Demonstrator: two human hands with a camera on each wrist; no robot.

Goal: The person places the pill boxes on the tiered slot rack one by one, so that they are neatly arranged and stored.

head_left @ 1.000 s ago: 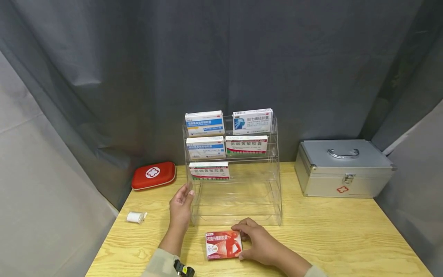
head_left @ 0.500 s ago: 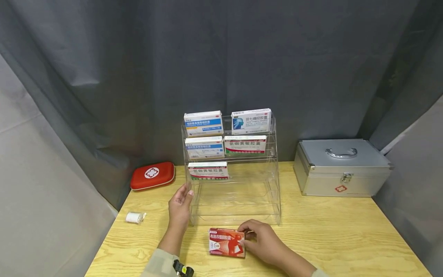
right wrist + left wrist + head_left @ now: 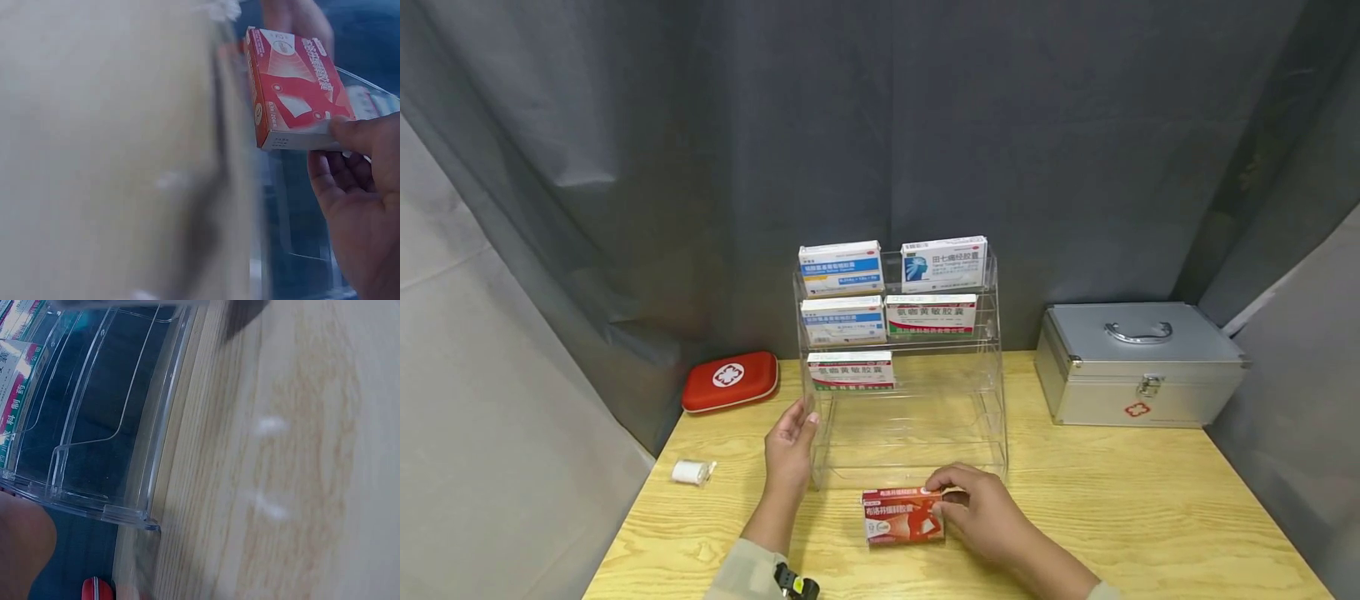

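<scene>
A red medicine box (image 3: 901, 525) is pinched at its right end by my right hand (image 3: 983, 515), thumb on the front and fingers behind. It tilts up just in front of a clear tiered display rack (image 3: 910, 477). In the right wrist view the same box (image 3: 300, 81) shows its red face, with the thumb of my right hand (image 3: 369, 206) at one corner. My left hand (image 3: 789, 450) holds the rack's left side panel between thumb and fingers. Upper tiers carry blue-and-white boxes (image 3: 841, 271), a white box (image 3: 944, 265) and red-and-green-edged boxes (image 3: 932, 317).
A red first-aid case (image 3: 731, 381) lies left of the rack, and a small white wrapped roll (image 3: 692, 472) lies nearer. An aluminium case (image 3: 1146, 367) stands at the right. Dark curtain (image 3: 880, 125) hangs behind the wooden table (image 3: 1150, 508).
The red medicine box has moved right and towards the rack with my right hand, tipping up so its top edge shows. My left hand stays on the rack.
</scene>
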